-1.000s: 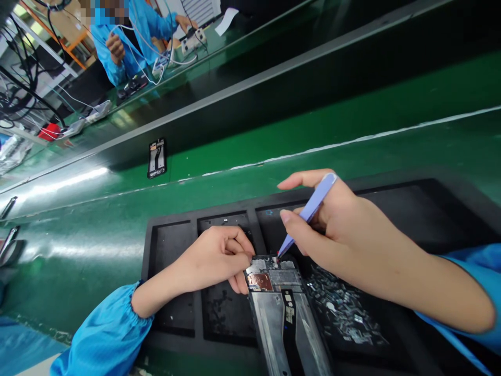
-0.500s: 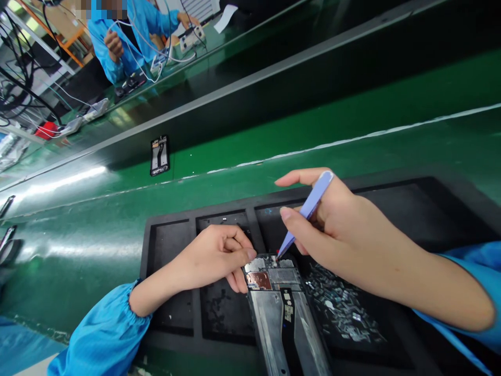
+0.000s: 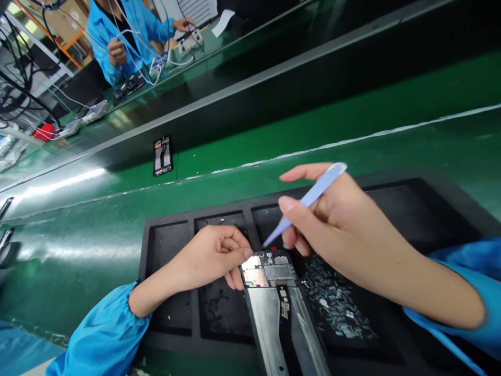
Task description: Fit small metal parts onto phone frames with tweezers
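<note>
An opened phone point(image 3: 263, 308) lies tilted in front of me, its circuit board at the far end and a black flex cable running down the middle. My left hand point(image 3: 213, 256) pinches the board end's left corner between thumb and fingers. In my right hand point(image 3: 332, 219) is a pair of lavender tweezers point(image 3: 309, 199), gripped between thumb and fingers, index finger stretched out. Their tips are just beyond the phone's top edge; whether they touch it or hold anything, I cannot tell. A small red piece point(image 3: 274, 248) shows at that edge.
Beneath the phone is a black compartment tray point(image 3: 198, 292). Many tiny parts point(image 3: 338, 303) fill the compartment right of the phone. Another opened phone point(image 3: 163, 155) lies on the green conveyor belt further off. A co-worker in blue point(image 3: 129, 36) sits across, among cables.
The tweezer tips have moved from the board's top area to the left, past the phone's top edge. The tweezers now lean flatter. My left hand keeps its grip on the phone's corner.
</note>
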`<state>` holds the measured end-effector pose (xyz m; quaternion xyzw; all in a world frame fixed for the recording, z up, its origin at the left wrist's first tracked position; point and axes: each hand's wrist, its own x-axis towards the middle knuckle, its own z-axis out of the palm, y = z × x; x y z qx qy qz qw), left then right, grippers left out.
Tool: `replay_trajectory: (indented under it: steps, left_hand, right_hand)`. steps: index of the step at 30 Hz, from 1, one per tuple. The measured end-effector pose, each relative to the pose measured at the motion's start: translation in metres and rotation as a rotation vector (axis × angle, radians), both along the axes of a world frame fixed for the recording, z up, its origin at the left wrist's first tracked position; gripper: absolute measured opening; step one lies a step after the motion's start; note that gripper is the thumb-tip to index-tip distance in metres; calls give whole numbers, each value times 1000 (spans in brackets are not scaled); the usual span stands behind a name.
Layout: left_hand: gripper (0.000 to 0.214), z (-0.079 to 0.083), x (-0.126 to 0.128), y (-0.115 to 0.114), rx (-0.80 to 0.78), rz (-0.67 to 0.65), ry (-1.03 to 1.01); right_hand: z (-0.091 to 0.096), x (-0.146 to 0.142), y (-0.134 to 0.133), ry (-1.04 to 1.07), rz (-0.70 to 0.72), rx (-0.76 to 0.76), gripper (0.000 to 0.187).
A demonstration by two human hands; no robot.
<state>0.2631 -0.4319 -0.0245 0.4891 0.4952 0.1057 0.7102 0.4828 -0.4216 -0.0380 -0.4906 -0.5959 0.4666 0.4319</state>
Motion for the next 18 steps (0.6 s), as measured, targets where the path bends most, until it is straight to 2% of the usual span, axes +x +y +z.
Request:
replay_trajectory:
  steps: [3,7,8,10,11,13,15,17,18]
  left_hand:
    - [32,-2,-3,0,47,-35,27]
    - [33,-4,-3,-6,172,-41,148]
    - [30,-3,-3,-7,226,-25,187]
    - [25,2,0,-14,351,31,278]
    - [23,7,1,-21,424,76,332]
    - [27,16,7,-45,582,196,446]
    - [39,18,16,-83,721,321,545]
    - [54,6,32,-125,797,392,629]
    - [69,-6,41,-144,823,379,703]
  right_hand:
    - [2,-2,5,109,-163,94,28]
    - [2,2,16,102,-214,283,26]
    - [2,3,19,88,-213,267,29]
    - [-1,5,26,195,-231,99,34]
    - [-2,5,30,230,-246,65,38]
    - [-5,6,35,292,-243,41,43]
    - [-7,5,37,365,-239,12,47]
    - [-7,5,35,429,-231,-13,49]
    - [-7,4,34,452,-224,-24,50]
